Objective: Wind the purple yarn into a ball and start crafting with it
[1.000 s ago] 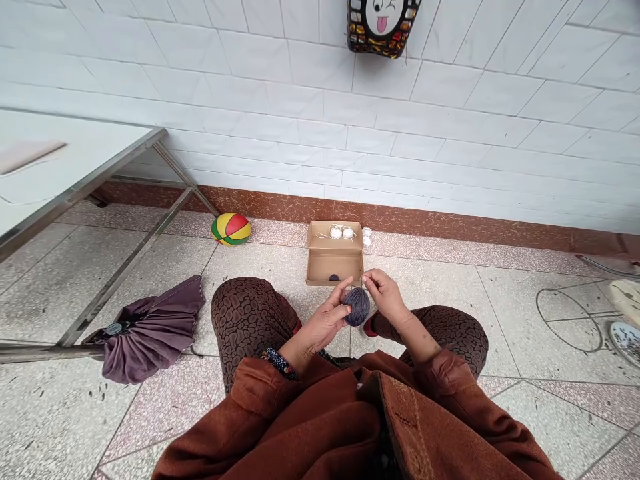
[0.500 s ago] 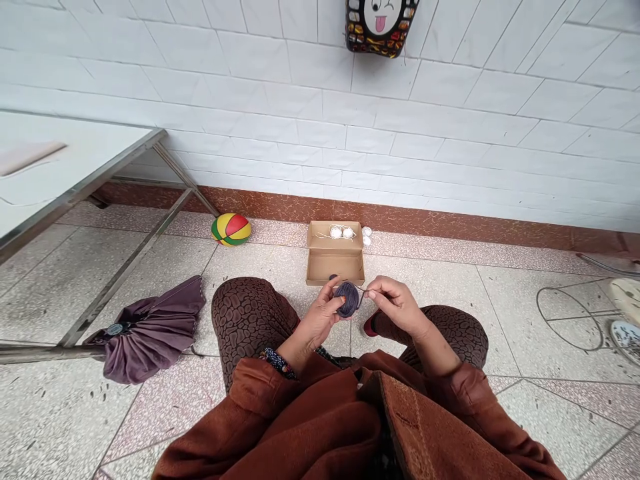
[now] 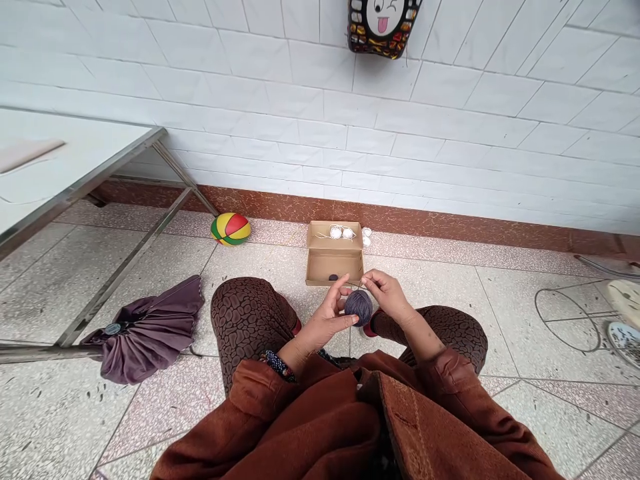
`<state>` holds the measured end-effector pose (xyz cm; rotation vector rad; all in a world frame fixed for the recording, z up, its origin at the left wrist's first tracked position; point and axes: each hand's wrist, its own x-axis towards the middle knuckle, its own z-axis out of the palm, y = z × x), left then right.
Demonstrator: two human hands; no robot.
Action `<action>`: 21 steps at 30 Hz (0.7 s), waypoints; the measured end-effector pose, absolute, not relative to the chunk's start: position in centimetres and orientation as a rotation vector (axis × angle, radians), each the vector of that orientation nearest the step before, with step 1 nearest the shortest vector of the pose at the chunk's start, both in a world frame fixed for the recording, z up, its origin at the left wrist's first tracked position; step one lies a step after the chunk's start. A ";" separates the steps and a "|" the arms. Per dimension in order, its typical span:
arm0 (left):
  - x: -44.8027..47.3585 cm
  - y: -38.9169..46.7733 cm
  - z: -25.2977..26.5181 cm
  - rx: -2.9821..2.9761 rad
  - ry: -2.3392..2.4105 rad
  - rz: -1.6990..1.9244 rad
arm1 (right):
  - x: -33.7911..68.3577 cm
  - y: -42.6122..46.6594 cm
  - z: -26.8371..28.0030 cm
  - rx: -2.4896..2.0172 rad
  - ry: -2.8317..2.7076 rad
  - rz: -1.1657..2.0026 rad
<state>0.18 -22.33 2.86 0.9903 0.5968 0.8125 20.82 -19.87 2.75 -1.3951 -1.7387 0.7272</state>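
Note:
A dark purple-grey ball of yarn (image 3: 359, 307) is held between the thumb and fingers of my left hand (image 3: 327, 317), above the floor between my knees. My right hand (image 3: 389, 293) pinches a strand of the same yarn just above the ball, at its upper right. Beyond my hands, an open cardboard box (image 3: 320, 264) lies on the floor with a small dark ball (image 3: 333, 277) in its near compartment. In its lid part sit two white yarn balls (image 3: 335, 232) with loose strands.
More small white balls (image 3: 367, 233) lie right of the box. A colourful ball (image 3: 231, 229) rests near the wall. At left are a folded purple umbrella (image 3: 150, 330) and a metal-framed table (image 3: 135, 143). A wire hoop (image 3: 567, 320) lies at right. A black basket (image 3: 383, 30) hangs on the tiled wall.
The yarn ball has shifted right and turned in my left hand, whose fingers have spread a little. My right hand has moved slightly up and left with the strand.

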 end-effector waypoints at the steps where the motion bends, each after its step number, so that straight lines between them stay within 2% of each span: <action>1: 0.2 -22.3 2.8 0.946 0.589 0.841 | 20.6 -20.3 1.9 -1.399 -1.731 0.780; 5: 0.4 -22.1 2.9 0.787 0.604 0.908 | 19.5 -21.7 -0.3 -1.373 -1.742 0.897; 12: 0.3 -21.1 3.0 0.527 0.705 1.015 | 18.8 -22.5 -1.0 -1.361 -1.836 0.882; 17: 0.4 -20.6 2.1 0.502 0.871 1.136 | 18.3 -23.7 0.3 -1.239 -2.015 0.922; 21: 0.4 -20.8 1.5 0.745 1.058 1.154 | 18.2 -24.2 3.3 -1.088 -2.067 0.961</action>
